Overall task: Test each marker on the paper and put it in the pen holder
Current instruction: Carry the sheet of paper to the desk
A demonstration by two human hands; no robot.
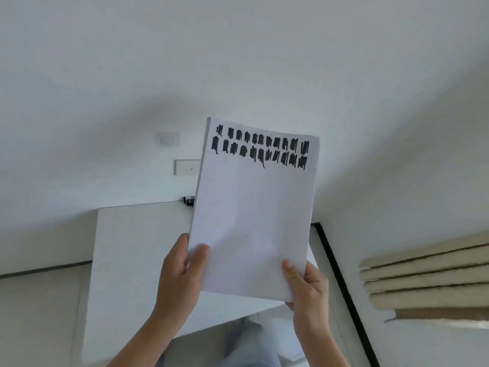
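White paper [251, 221], black-scribbled along its top, held above the counter [137, 247]: my left grip [182, 271] and right grip [307, 290] each pinch a bottom corner.

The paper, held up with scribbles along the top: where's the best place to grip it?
Grip the paper at its blank bottom corners from below, as the left hand and right hand do now. That probably keeps it flat and fingers off the black marks.

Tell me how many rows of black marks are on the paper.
2. The upper row and the lower row both run across the top of the paper, one directly under the other.
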